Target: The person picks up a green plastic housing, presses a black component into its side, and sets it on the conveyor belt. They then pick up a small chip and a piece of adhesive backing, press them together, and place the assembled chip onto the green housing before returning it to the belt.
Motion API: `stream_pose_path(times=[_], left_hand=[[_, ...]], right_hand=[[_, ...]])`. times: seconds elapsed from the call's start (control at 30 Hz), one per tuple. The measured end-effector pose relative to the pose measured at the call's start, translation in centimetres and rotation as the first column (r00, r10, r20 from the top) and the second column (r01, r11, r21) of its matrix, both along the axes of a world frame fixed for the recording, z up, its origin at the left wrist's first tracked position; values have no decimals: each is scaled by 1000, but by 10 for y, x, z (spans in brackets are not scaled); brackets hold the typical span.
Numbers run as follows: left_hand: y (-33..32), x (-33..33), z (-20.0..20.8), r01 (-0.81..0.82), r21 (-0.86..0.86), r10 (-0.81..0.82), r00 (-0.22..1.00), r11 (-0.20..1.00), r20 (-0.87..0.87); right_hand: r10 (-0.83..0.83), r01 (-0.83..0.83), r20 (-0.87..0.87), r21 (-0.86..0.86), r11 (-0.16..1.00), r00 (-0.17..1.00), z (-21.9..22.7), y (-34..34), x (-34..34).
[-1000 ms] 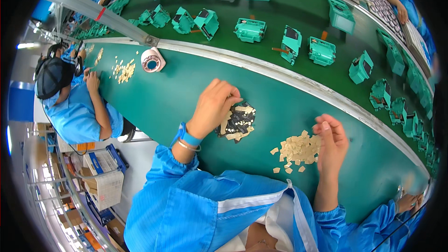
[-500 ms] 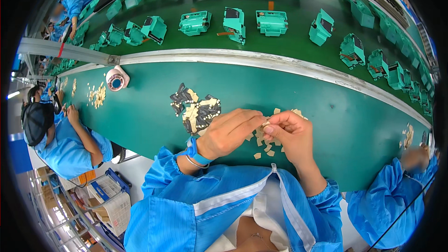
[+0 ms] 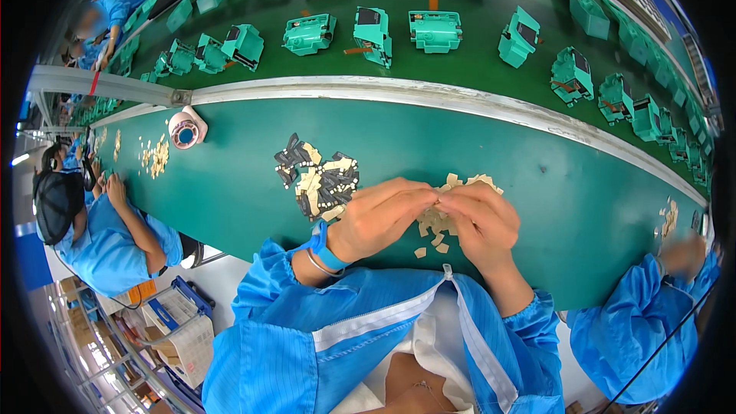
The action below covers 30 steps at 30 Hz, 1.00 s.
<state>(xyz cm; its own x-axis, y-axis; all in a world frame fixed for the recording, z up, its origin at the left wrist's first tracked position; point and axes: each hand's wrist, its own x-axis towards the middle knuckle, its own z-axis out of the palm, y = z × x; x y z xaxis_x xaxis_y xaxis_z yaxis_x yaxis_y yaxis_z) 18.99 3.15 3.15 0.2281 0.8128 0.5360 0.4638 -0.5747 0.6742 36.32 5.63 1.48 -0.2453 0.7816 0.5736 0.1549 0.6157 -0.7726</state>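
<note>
My left hand point(image 3: 381, 218) and my right hand point(image 3: 484, 222) meet fingertip to fingertip above the green bench. Both are closed in a pinch, and whatever sits between the fingertips is too small and covered to make out. Under and behind my right hand lies a pile of small cream-coloured pieces point(image 3: 437, 224), with a few loose ones toward me. Left of my left hand is a heap of small black parts point(image 3: 336, 184), many with cream pieces on or among them. A blue band point(image 3: 328, 254) and a metal bangle circle my left wrist.
A small pink-and-white round device point(image 3: 185, 130) stands at the bench's back left. Behind a metal rail point(image 3: 368, 89), green housings point(image 3: 435, 31) stand on a green belt. Co-workers in blue sit left point(image 3: 115, 238) and right point(image 3: 632, 330), with more cream pieces point(image 3: 157, 157) near the left one.
My right hand has turned, its fingers now stretching over to meet the left fingertips. The cream piece that showed between my right finger and thumb is now hidden. The whole view has shifted slightly.
</note>
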Motion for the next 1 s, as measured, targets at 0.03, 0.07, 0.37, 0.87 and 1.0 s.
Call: stream_pose_path(times=[0.03,0.07,0.37,0.87,1.0], left_hand=[[-1,2,3,-18,-91,20,999,996,26],[-2,3,5,-33,-181,43,998,983,51],[-3,11,9,-108,-307,149,982,946,113],[-7,26,7,90,-662,157,940,744,304],[-5,25,4,229,-671,153,875,706,459]], right_hand=[[2,-2,0,1,1000,1000,0,2,1],[-20,13,56,126,992,998,1,4,2],[216,-229,142,86,970,966,3,12,31],[-141,59,186,389,919,972,-1,10,29],[-154,58,195,425,903,969,1,10,31]])
